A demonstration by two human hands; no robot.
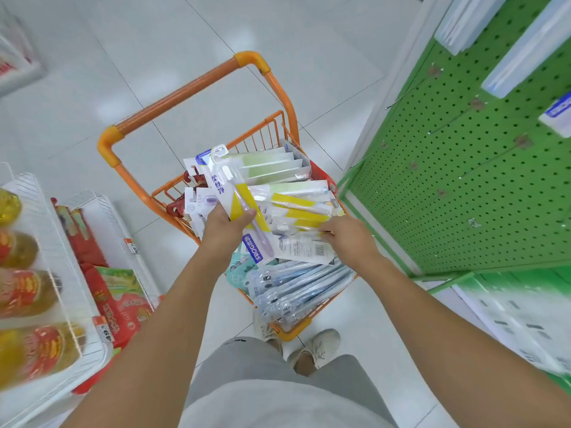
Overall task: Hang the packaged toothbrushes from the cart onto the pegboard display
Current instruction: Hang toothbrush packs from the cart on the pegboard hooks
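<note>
An orange cart (182, 88) stands in front of me, filled with several packaged toothbrushes (287, 171). My left hand (224, 230) grips a yellow-and-white toothbrush pack (234, 193), lifted above the pile with its hanger end pointing away. Lower in the basket, my right hand (349, 239) pinches another yellow-striped pack (296, 216) lying on the heap; its fingers are closed on the pack's end. The green pegboard (463, 186) stands to the right, with bare metal hooks (482, 162) sticking out.
Clear-cased blue toothbrushes (296, 288) fill the near end of the cart. White wire shelves (46, 242) with oil bottles (27, 291) and red snack bags (108, 301) stand at the left. Boxed goods (525, 47) hang at the pegboard's top. My shoes (315, 350) are on white floor tiles.
</note>
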